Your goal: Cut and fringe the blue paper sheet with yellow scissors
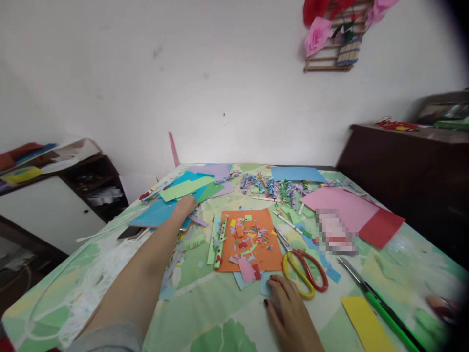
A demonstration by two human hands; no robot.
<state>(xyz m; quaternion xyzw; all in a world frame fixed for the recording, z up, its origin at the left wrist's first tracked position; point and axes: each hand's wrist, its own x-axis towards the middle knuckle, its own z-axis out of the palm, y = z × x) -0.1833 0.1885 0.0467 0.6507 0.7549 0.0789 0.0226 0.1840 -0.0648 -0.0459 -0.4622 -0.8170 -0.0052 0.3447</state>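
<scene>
My left hand (pixel 186 204) reaches far forward over the blue paper pack (pixel 157 213), close to the light green strips (pixel 186 188). Its fingers are mostly hidden behind the back of the hand. My right hand (pixel 287 310) rests on the cloth, thumb apart from the fingers, with its fingertips at a small light blue paper piece (pixel 265 284). Just beyond it lie scissors (pixel 301 274) with one yellow and one red handle. An orange sheet (pixel 229 249) between the hands carries many small paper scraps. Along its left edge lies a green paper strip with dots (pixel 220 244).
Rolled, fringed paper pieces (pixel 271 186) cluster at the back. Pink paper (pixel 340 203) and red paper (pixel 383 227) lie right, near a green utility knife (pixel 384 308) with its blade out and a yellow sheet (pixel 366 322). White shreds (pixel 98 274) cover the left side.
</scene>
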